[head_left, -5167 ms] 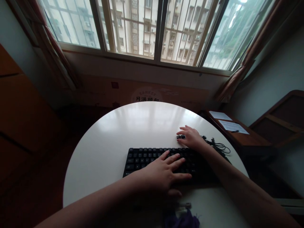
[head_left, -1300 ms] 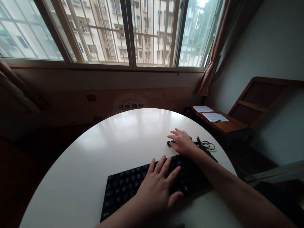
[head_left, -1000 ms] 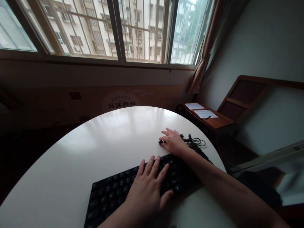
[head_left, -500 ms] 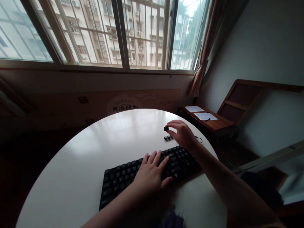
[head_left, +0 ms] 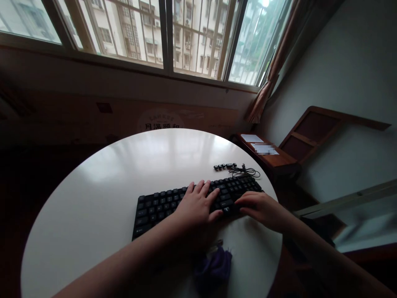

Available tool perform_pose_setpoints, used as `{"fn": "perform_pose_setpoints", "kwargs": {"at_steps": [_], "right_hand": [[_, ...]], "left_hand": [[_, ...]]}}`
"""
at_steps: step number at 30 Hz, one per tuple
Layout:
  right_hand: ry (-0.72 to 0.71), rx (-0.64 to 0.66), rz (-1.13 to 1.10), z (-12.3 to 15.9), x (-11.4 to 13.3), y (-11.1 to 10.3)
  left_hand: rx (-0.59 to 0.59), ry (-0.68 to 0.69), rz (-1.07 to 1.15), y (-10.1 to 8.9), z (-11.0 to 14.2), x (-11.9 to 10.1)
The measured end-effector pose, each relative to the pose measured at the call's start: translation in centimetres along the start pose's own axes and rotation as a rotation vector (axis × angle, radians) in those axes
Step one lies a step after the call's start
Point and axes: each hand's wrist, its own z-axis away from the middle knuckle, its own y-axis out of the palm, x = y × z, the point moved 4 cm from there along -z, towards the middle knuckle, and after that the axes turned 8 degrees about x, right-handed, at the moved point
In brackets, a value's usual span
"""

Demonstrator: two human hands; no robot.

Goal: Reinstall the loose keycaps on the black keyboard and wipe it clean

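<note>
A black computer keyboard [head_left: 163, 207] lies at a slant on the white table. My left hand [head_left: 197, 203] rests flat on its middle, fingers spread over the keys. At the keyboard's right part is my right hand [head_left: 259, 207], with thumb and fingertips drawn together against the front keys. What is between those fingertips, if anything, is hidden. Behind the keyboard, several loose black keycaps [head_left: 220, 167] stand in a short row. Beside them lies the coiled black cable [head_left: 245, 171].
The round white table [head_left: 77, 198] has its curved edge close on the right. A crumpled purple cloth-like item [head_left: 214, 265] lies near its front. Papers [head_left: 263, 148] rest on a wooden bench [head_left: 281, 159] beyond the right edge, below the window.
My right hand has come down from behind the keyboard to its front right keys. The keycap it pinched is no longer seen in it. My left hand stays on the keys; the view has tilted down.
</note>
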Motion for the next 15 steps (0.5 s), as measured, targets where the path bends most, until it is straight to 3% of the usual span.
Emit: {"fn": "perform_pose_setpoints", "kwargs": {"at_steps": [15], "right_hand": [[-0.060,-0.107,0.274,0.5,0.6,2.0]], "left_hand": [[-0.003,0.006,0.012,0.0,0.0,0.0]]}}
